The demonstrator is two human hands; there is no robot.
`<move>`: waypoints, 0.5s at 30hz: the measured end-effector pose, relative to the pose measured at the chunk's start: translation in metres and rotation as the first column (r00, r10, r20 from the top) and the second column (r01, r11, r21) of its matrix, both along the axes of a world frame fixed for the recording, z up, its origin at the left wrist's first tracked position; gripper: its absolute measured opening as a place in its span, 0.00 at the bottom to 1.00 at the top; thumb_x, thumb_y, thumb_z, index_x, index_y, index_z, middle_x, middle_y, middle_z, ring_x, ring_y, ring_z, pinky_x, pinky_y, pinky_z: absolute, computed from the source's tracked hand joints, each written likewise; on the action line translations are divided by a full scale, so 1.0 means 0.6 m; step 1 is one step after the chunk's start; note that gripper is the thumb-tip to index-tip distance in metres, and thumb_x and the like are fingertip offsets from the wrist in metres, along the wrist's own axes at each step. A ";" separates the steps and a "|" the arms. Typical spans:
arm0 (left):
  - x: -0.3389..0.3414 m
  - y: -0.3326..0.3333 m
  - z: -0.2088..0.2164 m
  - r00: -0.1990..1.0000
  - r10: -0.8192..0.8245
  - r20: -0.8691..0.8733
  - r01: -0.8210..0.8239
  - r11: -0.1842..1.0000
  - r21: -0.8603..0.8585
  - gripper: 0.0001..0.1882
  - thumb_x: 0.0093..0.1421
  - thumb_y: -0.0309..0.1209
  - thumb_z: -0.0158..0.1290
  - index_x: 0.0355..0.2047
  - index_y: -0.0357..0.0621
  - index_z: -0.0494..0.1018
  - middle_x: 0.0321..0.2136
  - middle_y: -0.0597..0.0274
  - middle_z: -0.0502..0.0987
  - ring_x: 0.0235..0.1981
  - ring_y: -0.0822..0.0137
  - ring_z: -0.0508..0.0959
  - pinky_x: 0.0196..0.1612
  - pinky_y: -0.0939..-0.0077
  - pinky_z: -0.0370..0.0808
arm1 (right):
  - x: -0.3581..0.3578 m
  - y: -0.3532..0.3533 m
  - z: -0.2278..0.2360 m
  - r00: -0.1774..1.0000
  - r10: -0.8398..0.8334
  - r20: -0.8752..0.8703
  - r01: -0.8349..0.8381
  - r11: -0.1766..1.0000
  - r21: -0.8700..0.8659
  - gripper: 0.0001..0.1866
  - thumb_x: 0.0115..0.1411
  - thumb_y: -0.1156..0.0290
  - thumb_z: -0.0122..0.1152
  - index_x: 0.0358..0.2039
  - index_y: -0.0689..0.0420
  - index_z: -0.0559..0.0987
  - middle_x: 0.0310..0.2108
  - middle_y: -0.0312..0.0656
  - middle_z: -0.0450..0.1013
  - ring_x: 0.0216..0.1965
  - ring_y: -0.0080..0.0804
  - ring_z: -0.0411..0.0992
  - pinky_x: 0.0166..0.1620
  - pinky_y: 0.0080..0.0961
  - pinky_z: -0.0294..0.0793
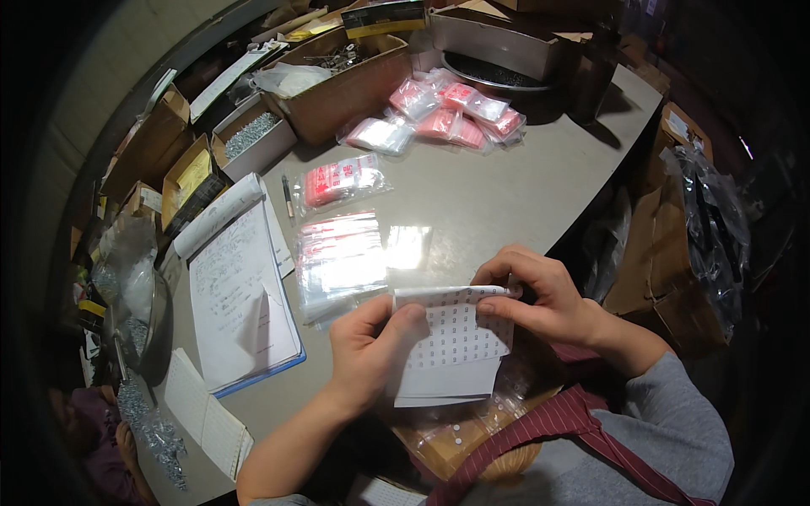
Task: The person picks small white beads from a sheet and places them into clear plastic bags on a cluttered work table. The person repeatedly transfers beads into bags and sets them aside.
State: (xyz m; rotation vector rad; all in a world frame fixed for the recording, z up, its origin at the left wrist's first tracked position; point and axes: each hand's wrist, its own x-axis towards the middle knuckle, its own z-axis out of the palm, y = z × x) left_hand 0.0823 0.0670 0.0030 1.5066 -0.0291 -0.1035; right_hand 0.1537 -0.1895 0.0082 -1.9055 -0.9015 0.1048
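Near the table's front edge I hold a white sheet of small printed labels between both hands. My left hand pinches its left side, thumb on the front. At the upper right corner my right hand grips the sheet between thumb and fingers. The sheet's top edge is folded or curled over, and plain white paper hangs below the printed rows. Just beyond my left hand lies a stack of clear zip bags with red edges. Beside that stack is a shiny clear bag.
A clipboard with written pages lies left, near a pen and a packet of red-printed bags. More bag packets are piled at the back, beside a bin. Screws fill a box. Another person's hand shows lower left.
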 end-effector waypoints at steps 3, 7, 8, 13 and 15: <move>0.003 0.008 -0.020 1.000 -0.004 0.029 0.003 1.000 0.021 0.10 0.70 0.31 0.56 0.35 0.36 0.76 0.28 0.67 0.78 0.29 0.79 0.73 0.35 0.81 0.72 | 0.003 0.000 -0.008 0.969 0.012 -0.248 0.016 0.993 0.114 0.11 0.58 0.73 0.63 0.40 0.62 0.81 0.34 0.40 0.77 0.34 0.27 0.76 0.39 0.24 0.74; 0.004 0.005 -0.014 0.999 -0.006 -0.046 0.005 0.999 -0.035 0.09 0.68 0.29 0.58 0.39 0.33 0.79 0.31 0.66 0.81 0.32 0.79 0.77 0.35 0.83 0.75 | 0.005 0.001 -0.020 0.919 0.061 -0.390 0.017 0.981 0.193 0.09 0.57 0.74 0.65 0.38 0.62 0.80 0.33 0.38 0.77 0.34 0.22 0.75 0.38 0.21 0.74; 0.002 -0.007 0.000 0.998 0.001 -0.063 -0.003 0.999 -0.032 0.09 0.67 0.28 0.58 0.40 0.33 0.79 0.31 0.66 0.81 0.32 0.78 0.77 0.35 0.82 0.75 | 0.004 0.003 -0.016 0.908 0.073 -0.413 0.008 0.982 0.189 0.09 0.57 0.74 0.65 0.38 0.62 0.80 0.33 0.38 0.77 0.34 0.22 0.75 0.38 0.21 0.74; 0.006 -0.007 -0.006 0.998 -0.047 -0.047 0.046 0.999 -0.020 0.10 0.65 0.26 0.59 0.44 0.33 0.79 0.33 0.63 0.82 0.35 0.76 0.79 0.38 0.80 0.77 | 0.006 0.004 -0.019 0.928 0.102 -0.358 -0.056 0.989 0.136 0.07 0.59 0.74 0.66 0.37 0.62 0.80 0.32 0.36 0.76 0.34 0.21 0.74 0.38 0.21 0.74; 0.005 -0.001 -0.010 0.996 -0.077 -0.051 0.076 0.997 -0.021 0.10 0.65 0.26 0.59 0.44 0.32 0.79 0.33 0.63 0.82 0.35 0.76 0.79 0.38 0.79 0.77 | 0.005 0.004 -0.016 0.918 0.104 -0.382 -0.055 0.989 0.136 0.07 0.60 0.73 0.66 0.37 0.62 0.80 0.32 0.35 0.76 0.35 0.20 0.74 0.39 0.20 0.74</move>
